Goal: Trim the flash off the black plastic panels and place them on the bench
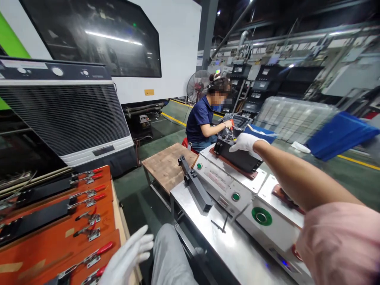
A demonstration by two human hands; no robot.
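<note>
My right hand (pixel 247 143), in a white glove, reaches forward to a black plastic part (pixel 239 156) seated on the reddish-brown base of a machine fixture. Its fingers bend over the part's upper edge, and some of them are hidden. At the lower left, my left hand (pixel 129 253), also gloved in white, hangs beside my knee with fingers apart and nothing in it. Between the hands, a long dark grey plastic piece (pixel 197 188) with small black fittings lies on the metal table (pixel 208 233). A thin black strip (pixel 220 225) rests near it.
Left of me, an orange fixture board (pixel 101 221) carries red-handled toggle clamps (pixel 95 194) and black panels (pixel 38 221). The machine's front has green buttons (pixel 261 216). Beyond a wooden-topped table (pixel 164 160), a co-worker (pixel 202 114) sits holding a red-handled tool. An air cooler (pixel 68 114) stands behind.
</note>
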